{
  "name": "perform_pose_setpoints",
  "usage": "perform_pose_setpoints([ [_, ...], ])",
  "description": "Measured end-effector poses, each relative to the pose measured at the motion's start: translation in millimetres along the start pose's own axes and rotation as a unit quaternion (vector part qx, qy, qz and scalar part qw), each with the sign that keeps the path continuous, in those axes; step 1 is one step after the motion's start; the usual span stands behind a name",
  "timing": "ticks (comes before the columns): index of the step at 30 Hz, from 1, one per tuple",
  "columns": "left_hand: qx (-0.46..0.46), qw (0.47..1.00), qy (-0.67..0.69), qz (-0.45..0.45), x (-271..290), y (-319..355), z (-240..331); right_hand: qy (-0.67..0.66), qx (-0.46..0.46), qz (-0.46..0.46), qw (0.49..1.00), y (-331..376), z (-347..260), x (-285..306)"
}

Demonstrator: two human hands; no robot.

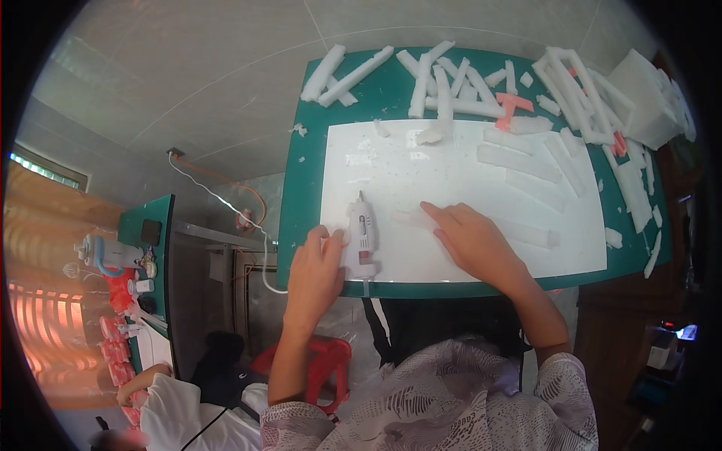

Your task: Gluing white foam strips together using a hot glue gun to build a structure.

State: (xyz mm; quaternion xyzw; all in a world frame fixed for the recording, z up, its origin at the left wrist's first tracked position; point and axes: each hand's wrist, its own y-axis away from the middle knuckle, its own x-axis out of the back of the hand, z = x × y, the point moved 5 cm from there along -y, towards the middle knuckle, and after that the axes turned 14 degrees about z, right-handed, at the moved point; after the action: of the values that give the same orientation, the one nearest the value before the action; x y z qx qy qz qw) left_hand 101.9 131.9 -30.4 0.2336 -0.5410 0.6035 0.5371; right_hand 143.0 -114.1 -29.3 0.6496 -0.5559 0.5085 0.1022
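Note:
A white hot glue gun point(362, 234) lies over the left part of a glossy white board point(459, 259), its nozzle toward the far side. My left hand point(312, 263) is closed at the gun's left side, where its handle is; the fingers partly hide the grip. A clear glue stick point(366, 289) sticks out of the gun's rear. Over the middle of the board, my right hand point(477, 244) has its index finger stretched out and the thumb apart. It rests across a pale foam strip point(530, 233), whose faint left end shows by the fingertips.
White foam strips point(519, 161) lie on the board's right side. More foam pieces and a pink piece point(514, 109) cover the green tabletop's point(301, 203) far edge. Foam frames point(579, 98) and a block point(647, 98) stand far right. A white cord point(267, 259) hangs left, near a red stool point(331, 368) and another person.

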Motion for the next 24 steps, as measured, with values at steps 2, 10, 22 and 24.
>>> perform_pose_setpoints([
  [2,-0.012,1.000,-0.005,0.002,-4,1,-3,-0.046,-0.016,0.001,0.999,1,1,-4],
  [10,-0.171,0.983,-0.021,0.060,-1,12,16,-0.043,-0.031,0.023,0.998,5,10,-7],
  [22,-0.246,0.966,-0.070,0.023,-15,11,31,-0.036,-0.040,0.055,0.997,8,12,-11],
  [24,-0.246,0.966,-0.072,0.023,-16,12,30,-0.035,-0.039,0.053,0.997,9,11,-11],
])
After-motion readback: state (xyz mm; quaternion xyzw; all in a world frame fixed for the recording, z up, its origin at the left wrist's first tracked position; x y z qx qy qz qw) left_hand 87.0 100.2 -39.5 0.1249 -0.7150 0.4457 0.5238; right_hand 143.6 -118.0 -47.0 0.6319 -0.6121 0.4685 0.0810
